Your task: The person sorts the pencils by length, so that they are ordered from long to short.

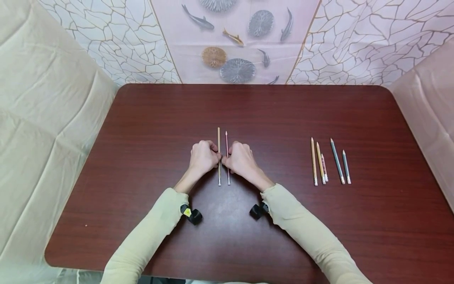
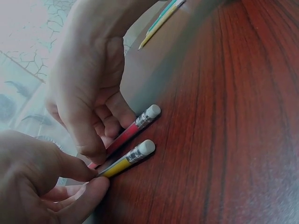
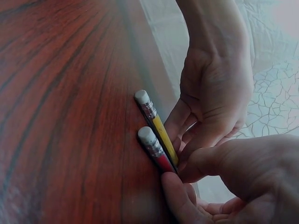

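In the head view, a yellow pencil (image 1: 218,136) and a red pencil (image 1: 227,144) lie side by side near the table's middle, a narrow gap between them. Their white erasers point toward the person. My left hand (image 1: 203,157) pinches the yellow pencil between thumb and fingers. Across from it, my right hand (image 1: 242,159) pinches the red pencil, and the two hands nearly meet. The left wrist view shows the yellow pencil's eraser (image 2: 147,147) beside the red pencil's eraser (image 2: 153,111). Fingers hide the middle of both pencils.
On the right of the brown table (image 1: 159,114) lie several more pencils: a long yellow one (image 1: 314,161), a shorter yellow one (image 1: 320,163), a short pinkish one (image 1: 324,167) and two blue ones, the longer blue pencil (image 1: 337,161) leftmost. Patterned cloth (image 1: 237,39) hangs behind.
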`<state>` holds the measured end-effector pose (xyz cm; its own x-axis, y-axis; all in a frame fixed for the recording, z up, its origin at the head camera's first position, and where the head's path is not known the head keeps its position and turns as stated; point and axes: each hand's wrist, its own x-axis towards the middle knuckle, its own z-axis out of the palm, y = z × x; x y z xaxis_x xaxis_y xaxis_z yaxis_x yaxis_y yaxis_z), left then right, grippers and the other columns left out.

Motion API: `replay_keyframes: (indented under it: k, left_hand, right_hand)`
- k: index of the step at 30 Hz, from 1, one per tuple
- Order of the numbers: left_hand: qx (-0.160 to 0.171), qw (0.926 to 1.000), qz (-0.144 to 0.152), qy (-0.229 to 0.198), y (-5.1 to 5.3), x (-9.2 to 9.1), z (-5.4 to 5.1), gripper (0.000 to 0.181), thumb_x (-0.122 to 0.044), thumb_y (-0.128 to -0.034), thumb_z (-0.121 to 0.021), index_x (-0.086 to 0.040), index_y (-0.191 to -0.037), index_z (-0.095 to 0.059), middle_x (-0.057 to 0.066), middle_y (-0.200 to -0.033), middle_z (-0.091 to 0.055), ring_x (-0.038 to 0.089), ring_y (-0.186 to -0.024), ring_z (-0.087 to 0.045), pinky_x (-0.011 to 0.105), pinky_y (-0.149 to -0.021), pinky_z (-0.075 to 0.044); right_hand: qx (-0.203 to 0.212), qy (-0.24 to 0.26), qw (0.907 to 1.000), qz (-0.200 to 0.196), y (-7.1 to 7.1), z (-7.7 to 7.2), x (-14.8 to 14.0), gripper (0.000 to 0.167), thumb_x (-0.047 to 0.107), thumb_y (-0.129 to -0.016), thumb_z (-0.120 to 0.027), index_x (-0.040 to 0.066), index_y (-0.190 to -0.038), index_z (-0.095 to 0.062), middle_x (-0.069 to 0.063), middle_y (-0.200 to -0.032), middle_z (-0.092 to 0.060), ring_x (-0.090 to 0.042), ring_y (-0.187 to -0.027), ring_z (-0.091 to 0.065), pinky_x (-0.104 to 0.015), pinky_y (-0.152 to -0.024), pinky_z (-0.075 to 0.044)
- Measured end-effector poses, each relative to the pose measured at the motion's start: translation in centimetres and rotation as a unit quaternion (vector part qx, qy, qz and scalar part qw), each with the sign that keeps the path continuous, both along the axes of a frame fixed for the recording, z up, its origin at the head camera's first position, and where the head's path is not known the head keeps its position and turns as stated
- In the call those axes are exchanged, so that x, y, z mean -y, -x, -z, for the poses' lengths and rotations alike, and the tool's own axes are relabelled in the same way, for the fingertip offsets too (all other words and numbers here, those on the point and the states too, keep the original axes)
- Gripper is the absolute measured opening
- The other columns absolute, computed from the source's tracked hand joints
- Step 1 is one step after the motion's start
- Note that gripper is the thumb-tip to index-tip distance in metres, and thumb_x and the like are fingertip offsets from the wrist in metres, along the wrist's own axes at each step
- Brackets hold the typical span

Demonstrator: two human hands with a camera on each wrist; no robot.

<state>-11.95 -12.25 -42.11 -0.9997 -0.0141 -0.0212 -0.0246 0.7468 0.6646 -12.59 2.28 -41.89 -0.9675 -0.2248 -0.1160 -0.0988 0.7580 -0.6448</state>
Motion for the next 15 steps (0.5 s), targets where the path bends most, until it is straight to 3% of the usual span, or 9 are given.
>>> replay_keyframes:
  k: [15]
  left_hand:
    - [0.014,0.9998,-0.003,-0.017,0.03,0.01,0.03,0.012,-0.015,-0.0834,-0.077,-0.005,-0.086,-0.072,-0.001,-0.063,-0.069,0.01,-0.05,-0.066,0.042,-0.086,-0.05]
  right_hand:
    - [-0.007,0.003,1.0,0.0,-0.09,-0.05,-0.04,0.018,0.016,-0.082,-0.071,0.002,-0.089,-0.062,0.001,-0.055,-0.06,-0.008,-0.04,-0.059,-0.037,-0.066,-0.055]
